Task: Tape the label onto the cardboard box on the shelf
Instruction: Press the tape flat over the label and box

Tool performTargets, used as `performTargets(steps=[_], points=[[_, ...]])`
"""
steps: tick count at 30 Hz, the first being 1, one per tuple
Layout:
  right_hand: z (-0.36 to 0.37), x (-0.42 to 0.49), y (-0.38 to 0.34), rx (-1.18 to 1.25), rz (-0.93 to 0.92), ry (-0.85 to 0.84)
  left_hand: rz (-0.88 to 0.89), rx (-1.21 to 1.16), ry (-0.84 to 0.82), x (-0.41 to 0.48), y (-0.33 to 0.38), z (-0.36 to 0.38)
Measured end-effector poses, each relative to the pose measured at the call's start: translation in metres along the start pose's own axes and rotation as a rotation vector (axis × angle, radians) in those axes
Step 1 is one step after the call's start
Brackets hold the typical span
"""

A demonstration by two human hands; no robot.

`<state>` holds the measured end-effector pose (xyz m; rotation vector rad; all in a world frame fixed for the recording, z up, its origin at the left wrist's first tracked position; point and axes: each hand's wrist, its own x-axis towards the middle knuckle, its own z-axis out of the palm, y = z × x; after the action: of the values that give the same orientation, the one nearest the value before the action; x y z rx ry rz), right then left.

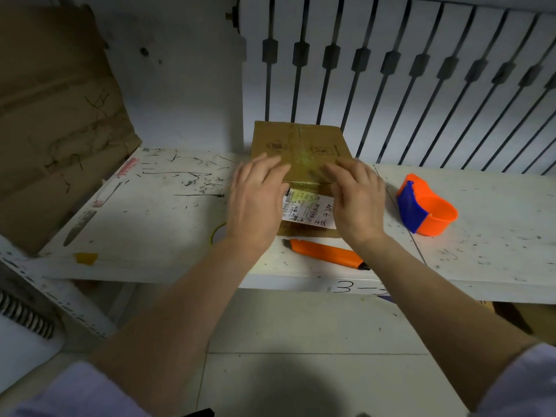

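A brown cardboard box (pixel 301 152) sits on the scuffed white shelf (pixel 168 224), its white barcode label (pixel 307 210) handwritten "9769". The left hand (pixel 255 200) and right hand (pixel 358 200) lie flat, fingers spread, on glossy tape (pixel 307 170). An orange cutter (pixel 326 254) lies nearby.

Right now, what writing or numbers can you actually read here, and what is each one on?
"3-" handwritten in black on the front edge of the shelf; what follows it is cut off.
"9769", or close to it, handwritten on the white label on the cardboard box.
Printed text and barcodes on the label: too small to read.
Stamped marks on top of the box: too faint.
Red print at the shelf's left end: blurred.
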<state>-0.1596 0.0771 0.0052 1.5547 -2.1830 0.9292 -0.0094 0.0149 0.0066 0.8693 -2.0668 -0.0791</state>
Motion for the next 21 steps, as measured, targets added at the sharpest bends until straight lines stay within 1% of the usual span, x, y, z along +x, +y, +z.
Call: performTargets(steps=[2,3,5,7,8,11,17,21], points=[[0.002,0.011,0.004,-0.028,-0.002,-0.174,0.005,0.052,-0.236,0.020,0.002,0.006],[0.004,0.016,0.006,-0.051,0.001,-0.237,0.011,0.088,-0.327,0.029,0.000,0.010],[0.011,0.022,0.012,-0.076,0.007,-0.315,0.025,0.141,-0.449,0.042,-0.007,0.019],[0.016,0.026,0.016,-0.056,-0.002,-0.343,0.036,0.171,-0.531,0.050,-0.014,0.027],[0.018,0.028,0.017,-0.048,-0.011,-0.343,0.048,0.193,-0.549,0.052,-0.018,0.031],[0.024,0.032,0.018,-0.070,-0.032,-0.318,0.075,0.223,-0.524,0.055,-0.027,0.036],[0.036,0.032,0.021,-0.148,-0.089,-0.197,0.150,0.258,-0.517,0.056,-0.035,0.038],[0.040,0.029,0.020,-0.135,-0.105,-0.139,0.169,0.259,-0.485,0.050,-0.040,0.038]])
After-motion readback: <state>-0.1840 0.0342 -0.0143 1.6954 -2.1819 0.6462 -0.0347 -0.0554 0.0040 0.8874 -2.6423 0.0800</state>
